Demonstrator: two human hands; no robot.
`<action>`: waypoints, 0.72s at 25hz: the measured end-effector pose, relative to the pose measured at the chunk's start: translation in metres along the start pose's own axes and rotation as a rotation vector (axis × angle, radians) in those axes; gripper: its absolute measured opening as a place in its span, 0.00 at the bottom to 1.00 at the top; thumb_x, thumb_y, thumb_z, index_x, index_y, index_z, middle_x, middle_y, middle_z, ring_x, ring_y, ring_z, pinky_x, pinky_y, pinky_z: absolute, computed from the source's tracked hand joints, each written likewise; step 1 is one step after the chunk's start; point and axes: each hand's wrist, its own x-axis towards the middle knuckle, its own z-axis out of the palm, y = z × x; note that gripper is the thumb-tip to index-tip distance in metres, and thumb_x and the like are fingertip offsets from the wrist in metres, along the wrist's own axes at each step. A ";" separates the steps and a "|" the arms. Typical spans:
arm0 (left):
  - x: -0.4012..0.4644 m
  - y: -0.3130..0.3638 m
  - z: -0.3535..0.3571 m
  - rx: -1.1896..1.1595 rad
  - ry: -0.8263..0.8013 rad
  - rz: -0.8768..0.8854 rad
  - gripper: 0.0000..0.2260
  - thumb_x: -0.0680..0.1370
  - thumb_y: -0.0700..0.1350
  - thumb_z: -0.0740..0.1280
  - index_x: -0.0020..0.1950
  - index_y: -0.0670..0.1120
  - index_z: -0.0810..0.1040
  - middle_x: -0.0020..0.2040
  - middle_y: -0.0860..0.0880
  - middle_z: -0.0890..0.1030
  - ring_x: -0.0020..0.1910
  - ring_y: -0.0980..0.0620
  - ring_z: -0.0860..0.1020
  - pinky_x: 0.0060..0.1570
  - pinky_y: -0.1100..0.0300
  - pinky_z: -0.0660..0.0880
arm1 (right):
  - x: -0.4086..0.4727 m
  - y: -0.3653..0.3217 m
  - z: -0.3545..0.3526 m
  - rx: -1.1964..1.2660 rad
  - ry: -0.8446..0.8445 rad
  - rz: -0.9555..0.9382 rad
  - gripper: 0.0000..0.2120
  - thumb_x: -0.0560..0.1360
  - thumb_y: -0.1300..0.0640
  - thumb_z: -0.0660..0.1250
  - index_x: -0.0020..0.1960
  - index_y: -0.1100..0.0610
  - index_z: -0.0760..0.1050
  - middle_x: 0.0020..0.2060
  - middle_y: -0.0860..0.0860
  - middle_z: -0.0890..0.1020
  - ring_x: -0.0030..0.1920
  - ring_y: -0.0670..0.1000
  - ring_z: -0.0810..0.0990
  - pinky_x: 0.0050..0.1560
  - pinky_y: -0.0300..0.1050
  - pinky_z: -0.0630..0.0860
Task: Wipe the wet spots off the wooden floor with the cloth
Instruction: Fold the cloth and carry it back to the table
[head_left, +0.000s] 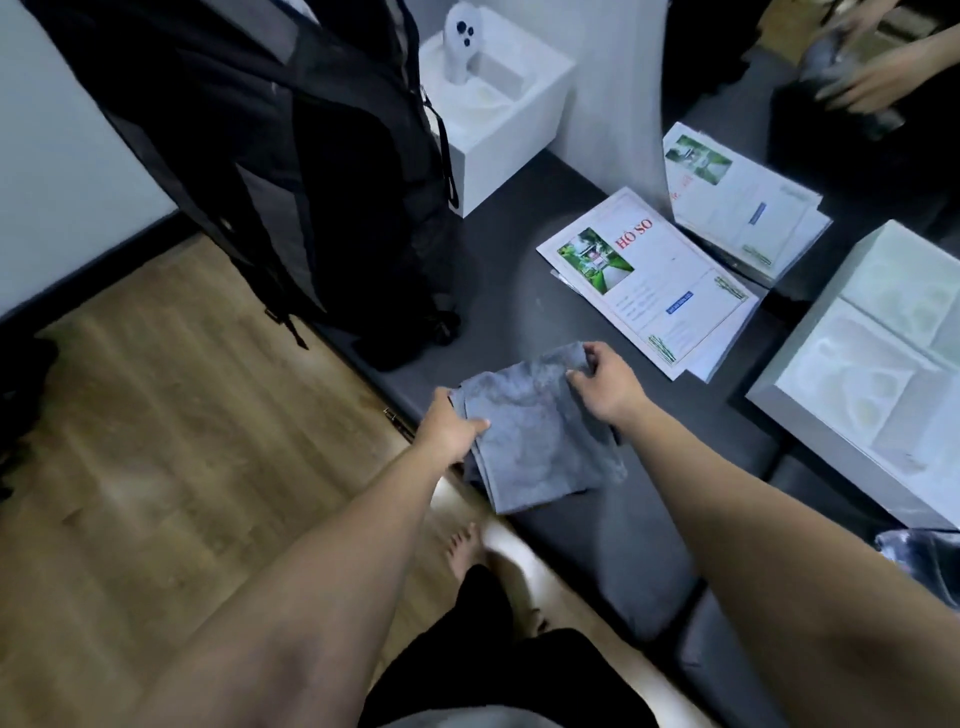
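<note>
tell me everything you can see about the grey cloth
The cloth is grey-blue, soft and fleecy-looking, folded into several layers with edges stacked at its near left. It lies on the dark bench surface, beside the wooden floor. The left hand grips its left edge, thumb on top. The right hand pinches its far right corner, lifting it slightly. Whether it is damp cannot be told.
</note>
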 end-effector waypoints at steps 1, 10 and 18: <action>0.001 0.002 0.005 0.101 0.054 0.016 0.30 0.74 0.46 0.76 0.71 0.47 0.65 0.67 0.44 0.75 0.60 0.44 0.76 0.60 0.53 0.74 | 0.005 0.002 0.004 -0.195 -0.048 0.019 0.34 0.78 0.48 0.67 0.79 0.53 0.57 0.71 0.59 0.68 0.69 0.64 0.69 0.69 0.55 0.65; -0.012 -0.019 0.035 0.991 -0.191 0.393 0.39 0.79 0.59 0.66 0.83 0.55 0.47 0.83 0.53 0.39 0.81 0.49 0.37 0.79 0.45 0.43 | -0.032 0.040 0.060 -0.731 -0.161 -0.280 0.39 0.78 0.41 0.60 0.82 0.47 0.44 0.81 0.57 0.45 0.79 0.61 0.48 0.75 0.60 0.53; -0.033 -0.029 0.034 0.949 -0.045 0.349 0.34 0.81 0.61 0.60 0.83 0.55 0.49 0.83 0.53 0.40 0.82 0.49 0.38 0.79 0.44 0.41 | -0.041 0.039 0.059 -0.836 -0.226 -0.370 0.37 0.80 0.37 0.55 0.81 0.48 0.43 0.81 0.56 0.42 0.80 0.59 0.45 0.73 0.59 0.55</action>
